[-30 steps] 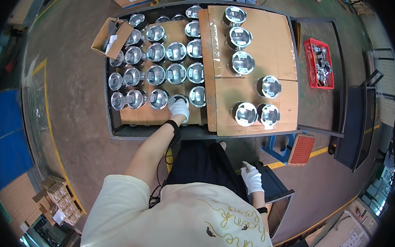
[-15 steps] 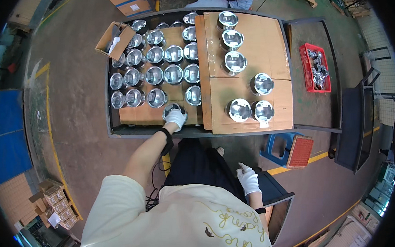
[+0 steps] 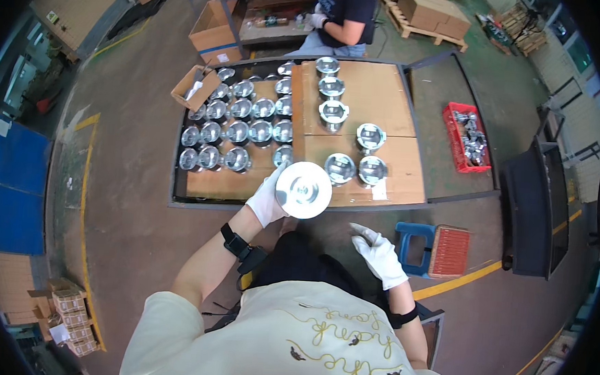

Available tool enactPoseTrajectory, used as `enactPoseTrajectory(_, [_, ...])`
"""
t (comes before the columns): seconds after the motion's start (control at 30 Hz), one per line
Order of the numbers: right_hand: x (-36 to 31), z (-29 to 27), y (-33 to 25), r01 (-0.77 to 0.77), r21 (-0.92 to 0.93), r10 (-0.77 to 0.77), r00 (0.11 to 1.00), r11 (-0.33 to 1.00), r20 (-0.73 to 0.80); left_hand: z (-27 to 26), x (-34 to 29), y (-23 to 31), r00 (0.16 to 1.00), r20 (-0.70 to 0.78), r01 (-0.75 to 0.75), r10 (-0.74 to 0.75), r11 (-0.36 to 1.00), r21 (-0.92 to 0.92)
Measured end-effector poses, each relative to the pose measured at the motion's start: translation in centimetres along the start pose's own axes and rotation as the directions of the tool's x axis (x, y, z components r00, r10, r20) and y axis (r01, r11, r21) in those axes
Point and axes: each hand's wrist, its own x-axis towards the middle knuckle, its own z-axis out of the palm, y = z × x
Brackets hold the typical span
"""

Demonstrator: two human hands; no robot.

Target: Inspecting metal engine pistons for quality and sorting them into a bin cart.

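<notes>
From here I see my white-gloved left hand (image 3: 266,200) holding one round silver metal piston (image 3: 304,190), fingertips hidden behind it, before the dark metal table's (image 3: 206,206) near edge. My white-gloved right hand (image 3: 380,256) is empty, fingers parted. Six pistons (image 3: 333,112) stand toward the right edge; far-left ones overlap, uncountable.

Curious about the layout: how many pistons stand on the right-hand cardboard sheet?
6: a far piston, second piston and third piston down the left, fourth piston rightward, then near-left piston and near-right piston. The held piston may hide more.
</notes>
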Motion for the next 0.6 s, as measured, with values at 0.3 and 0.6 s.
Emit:
enactPoseTrajectory(0.3, [-6.7, -1.8, 0.2, -0.311, 0.949, -0.290, 0.906, 0.042, 0.310, 10.5, 2.5, -11.2, 0.991, 0.117, 0.030, -0.070, 0.948, 0.315])
enactPoseTrajectory(0.6, [-9.3, -2.8, 2.4, -0.263, 0.831, -0.403, 0.914, -0.490, 0.051, 14.9, 4.1, -16.2, 0.741, 0.667, -0.651, 0.076, -0.159, 0.742])
